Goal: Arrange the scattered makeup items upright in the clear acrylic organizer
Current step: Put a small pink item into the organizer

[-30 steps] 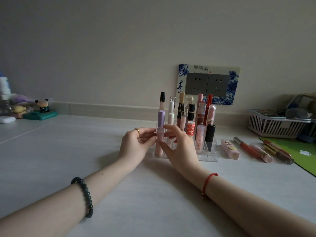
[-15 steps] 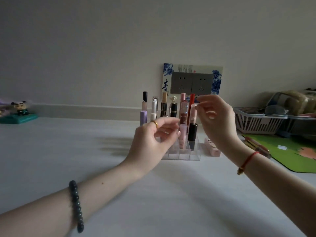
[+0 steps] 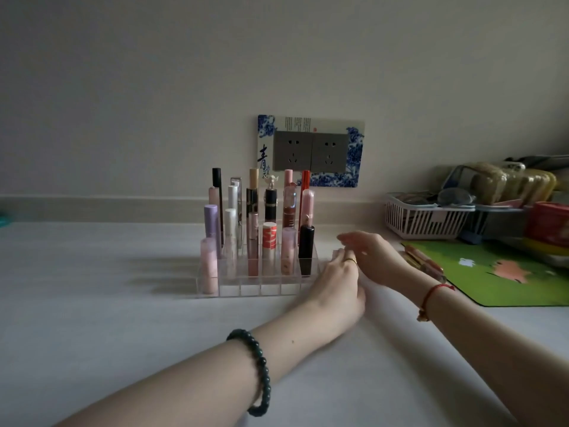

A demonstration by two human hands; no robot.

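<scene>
The clear acrylic organizer [image 3: 229, 290] stands on the pale table, holding several upright lipsticks and tubes, among them a pink tube [image 3: 209, 266] in the front left slot and a black lipstick [image 3: 306, 248] at the right end. Both hands are low on the table just right of the organizer. My left hand [image 3: 337, 280] reaches forward; its fingertips meet a small pink item [image 3: 334, 253] that is mostly hidden. My right hand [image 3: 374, 257] hovers behind it with curved, spread fingers and nothing visible in them. Several loose makeup sticks [image 3: 423, 262] lie to the right.
A green mat [image 3: 505, 272] lies at the right with a white slatted basket [image 3: 425, 218] and stacked containers behind it. A wall socket with a blue-and-white surround [image 3: 311, 151] sits behind the organizer. Bare tabletop stretches left and in front.
Both hands have left the organizer's items and dropped to the table on its right side. The pink tube stands alone in the front left slot. The view has shifted right.
</scene>
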